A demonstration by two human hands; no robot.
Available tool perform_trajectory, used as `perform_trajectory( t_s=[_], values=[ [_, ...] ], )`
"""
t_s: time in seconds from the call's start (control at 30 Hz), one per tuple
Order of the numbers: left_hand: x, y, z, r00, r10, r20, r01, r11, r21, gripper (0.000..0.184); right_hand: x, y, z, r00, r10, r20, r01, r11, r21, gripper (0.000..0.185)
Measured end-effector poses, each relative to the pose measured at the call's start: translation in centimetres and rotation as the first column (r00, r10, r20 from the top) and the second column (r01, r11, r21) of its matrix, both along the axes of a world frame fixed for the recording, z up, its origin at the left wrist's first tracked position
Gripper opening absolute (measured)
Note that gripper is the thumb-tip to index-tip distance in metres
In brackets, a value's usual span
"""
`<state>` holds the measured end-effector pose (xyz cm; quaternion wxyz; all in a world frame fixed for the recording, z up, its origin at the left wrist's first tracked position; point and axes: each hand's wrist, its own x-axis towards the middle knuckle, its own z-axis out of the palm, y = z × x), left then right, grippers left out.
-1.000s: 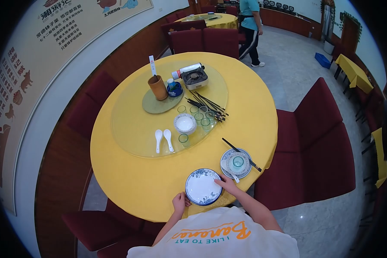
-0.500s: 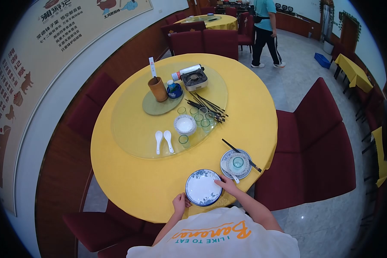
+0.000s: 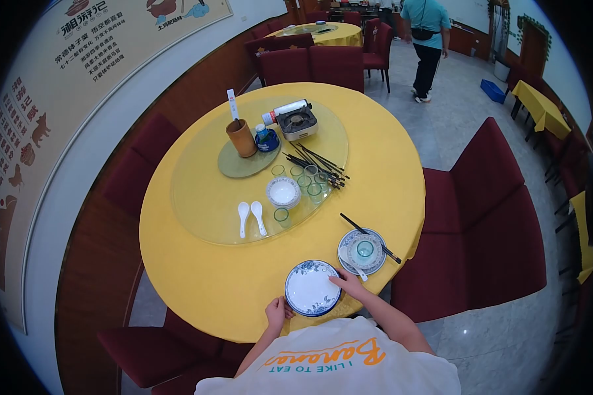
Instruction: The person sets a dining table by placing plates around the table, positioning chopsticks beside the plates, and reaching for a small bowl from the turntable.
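Observation:
A stack of white plates with blue floral rims (image 3: 311,289) sits at the near table edge. My right hand (image 3: 349,284) grips its right side, the thumb lying over the top plate's rim. At the stack's lower left, my left hand (image 3: 278,313) is closed with curled fingers against or beside the rim; what it holds, if anything, is hidden. Just right of the stack is a place setting: a blue-patterned plate (image 3: 376,266) bearing a bowl with a small glass (image 3: 364,248), a white spoon (image 3: 354,263) and black chopsticks (image 3: 387,251).
On the glass turntable (image 3: 197,210) are two white spoons (image 3: 244,217), stacked bowls (image 3: 283,191), several glasses (image 3: 315,189), loose chopsticks (image 3: 316,164), a wooden holder (image 3: 241,138) and a portable stove (image 3: 298,122). Red chairs (image 3: 471,224) surround the table. A person (image 3: 426,46) walks beyond.
The person in the background has walked a little to the right and away. Both my hands and the plate stack have stayed practically where they were.

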<state>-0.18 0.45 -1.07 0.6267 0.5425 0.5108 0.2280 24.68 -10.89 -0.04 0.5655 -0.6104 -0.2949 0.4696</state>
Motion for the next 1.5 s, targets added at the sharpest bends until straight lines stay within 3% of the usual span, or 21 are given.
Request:
perform_trajectory(
  t_s=[0.67, 0.87, 1.1, 1.2, 1.23, 1.5],
  values=[
    [-0.1, -0.1, -0.1, 1.0, -0.016, 0.004, 0.016, 1.0, 0.024, 0.034, 0.0, 0.0, 0.0, 0.999, 0.003, 0.033, -0.002, 1.0, -0.008, 0.048],
    [0.0, 0.0, 0.1, 1.0, -0.006, 0.01, 0.006, 1.0, 0.005, 0.034, 0.4, -1.2, 2.2, 0.963, 0.092, 0.254, -0.033, 0.973, -0.229, 0.055],
    [0.3, -0.2, 0.6, 0.999, 0.016, -0.028, -0.015, 1.0, 0.013, 0.034, 0.2, -11.2, 7.1, 0.895, 0.34, 0.29, -0.174, 0.863, -0.474, 0.057],
    [0.5, -0.5, 1.1, 0.999, 0.02, -0.047, -0.018, 0.999, 0.042, 0.035, -1.0, -14.5, 7.1, 0.988, 0.154, 0.001, -0.13, 0.841, -0.526, 0.056],
    [0.6, -0.5, 1.2, 0.999, 0.018, -0.052, -0.015, 0.999, 0.052, 0.035, -1.5, -15.1, 6.3, 0.997, 0.007, -0.08, -0.047, 0.86, -0.509, 0.05],
    [0.6, -0.6, 1.0, 0.999, 0.013, -0.047, -0.01, 0.997, 0.072, 0.037, -1.8, -15.7, 4.8, 0.996, -0.042, -0.081, 0.002, 0.899, -0.439, 0.045]
  ],
)
